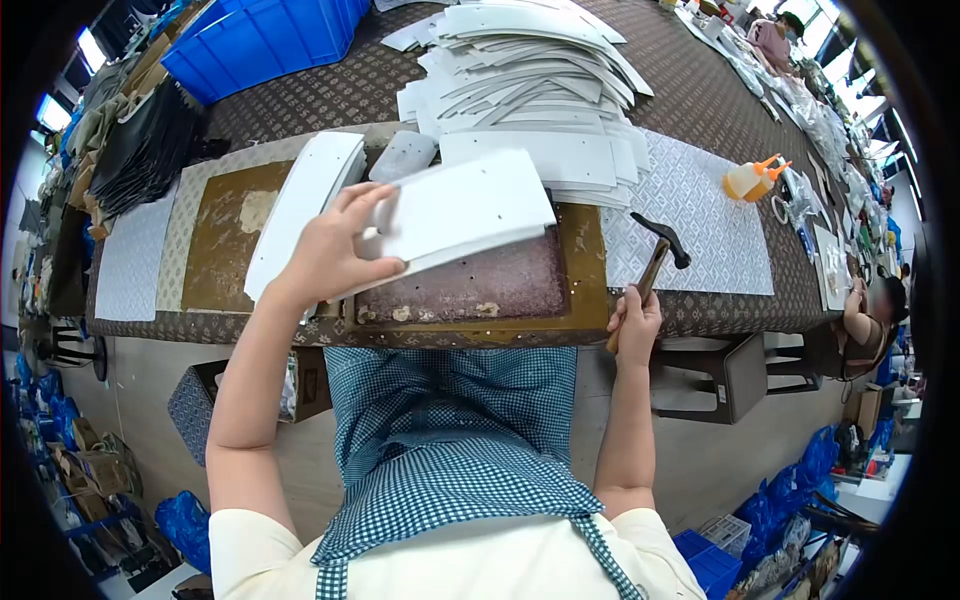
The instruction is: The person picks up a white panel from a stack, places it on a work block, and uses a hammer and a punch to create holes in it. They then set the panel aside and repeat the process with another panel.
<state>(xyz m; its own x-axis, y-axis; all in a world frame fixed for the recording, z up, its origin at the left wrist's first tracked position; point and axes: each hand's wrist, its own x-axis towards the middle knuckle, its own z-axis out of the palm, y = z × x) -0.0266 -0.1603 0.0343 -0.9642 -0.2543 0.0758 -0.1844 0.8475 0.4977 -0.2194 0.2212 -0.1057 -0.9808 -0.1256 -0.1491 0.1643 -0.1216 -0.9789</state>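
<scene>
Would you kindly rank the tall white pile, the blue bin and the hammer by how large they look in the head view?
1. Tall white pile
2. Blue bin, cut off at the top edge
3. Hammer, partly covered by the right hand

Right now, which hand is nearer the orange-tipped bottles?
Right. The right hand, gripping a hammer, is left of the bottles; the left hand, holding white pieces, is much farther left.
</scene>
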